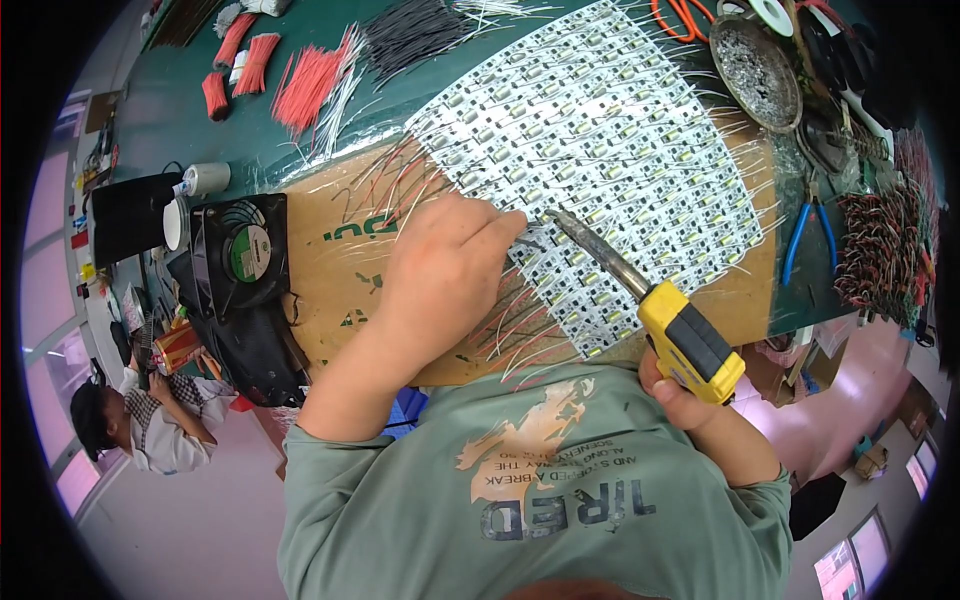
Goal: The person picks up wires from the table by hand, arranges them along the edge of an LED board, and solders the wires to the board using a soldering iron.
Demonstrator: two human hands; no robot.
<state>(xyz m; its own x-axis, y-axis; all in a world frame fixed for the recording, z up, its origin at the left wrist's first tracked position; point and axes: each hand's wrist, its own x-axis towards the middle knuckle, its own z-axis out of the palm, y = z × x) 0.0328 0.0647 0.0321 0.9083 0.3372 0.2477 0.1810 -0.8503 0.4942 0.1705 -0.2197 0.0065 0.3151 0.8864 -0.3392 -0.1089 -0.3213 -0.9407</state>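
Note:
A large white panel of small circuit boards [600, 130] lies on the bench, with red, white and dark wires sticking out along its edges. My left hand [445, 270] is over the panel's left side, thumb and fingers pinched on a thin dark wire [532, 241] at the boards. My right hand [682, 398] is closed round the yellow and black handle of a soldering iron [690, 340], at the panel's lower right. The iron's dark metal tip points up and left, close to my left fingertips. Whether it touches a board I cannot tell.
Under the panel is brown cardboard [330, 260]. A black fan [240, 255] stands left. Bundles of red wires [310, 90] and black wires [415, 38] lie at the back. A round metal dish [757, 75], blue-handled pliers [810, 240] and wired parts [880, 250] are right. Another person [160, 420] sits far left.

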